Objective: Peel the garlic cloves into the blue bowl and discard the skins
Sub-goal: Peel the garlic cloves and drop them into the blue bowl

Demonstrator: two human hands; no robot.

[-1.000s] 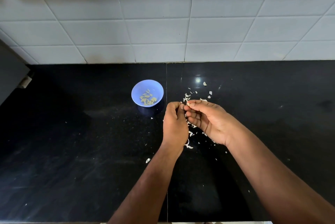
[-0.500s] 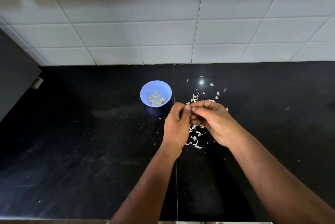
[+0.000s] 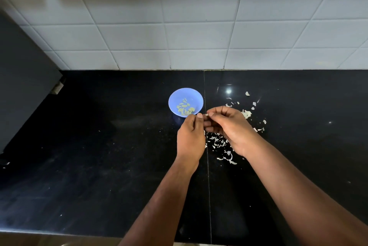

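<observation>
I see my left hand point(image 3: 190, 136) and right hand point(image 3: 229, 126) both pinching one small garlic clove point(image 3: 206, 114) just at five o'clock of the blue bowl point(image 3: 175, 97). It looks light and slippery; I'd grip its ends and strip the papery skin.

Both forearms reach in from near edge. Left hand point(image 3: 190, 136) and right hand point(image 3: 229, 126) meet fingertip to fingertip, fingers curled, pinching something small between them.
</observation>
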